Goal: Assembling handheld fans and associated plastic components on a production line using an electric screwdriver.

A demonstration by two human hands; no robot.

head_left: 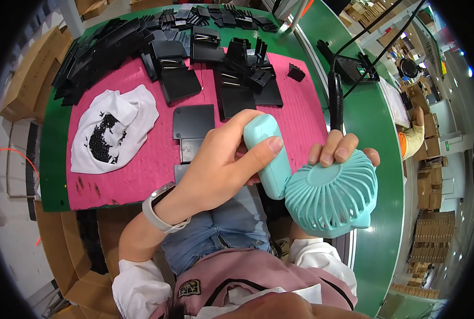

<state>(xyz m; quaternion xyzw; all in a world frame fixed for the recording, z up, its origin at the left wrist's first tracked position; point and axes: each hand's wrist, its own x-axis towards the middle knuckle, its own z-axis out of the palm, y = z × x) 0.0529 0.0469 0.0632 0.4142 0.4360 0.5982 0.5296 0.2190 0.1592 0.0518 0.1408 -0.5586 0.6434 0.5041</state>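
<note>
Gripping the teal handheld fan (322, 186) above the counter's (378, 138) near edge, the left hand (221, 165) clamps its handle; the right hand (341, 151) curls behind the grille, probably steadying it; black plastic parts (194, 127) lie beyond.

Bright, even overhead light falls on the counter (375, 133) with only soft shadows, focus is sharp at the centre, and fisheye distortion bends its edges toward a black, vignetted rim.
</note>
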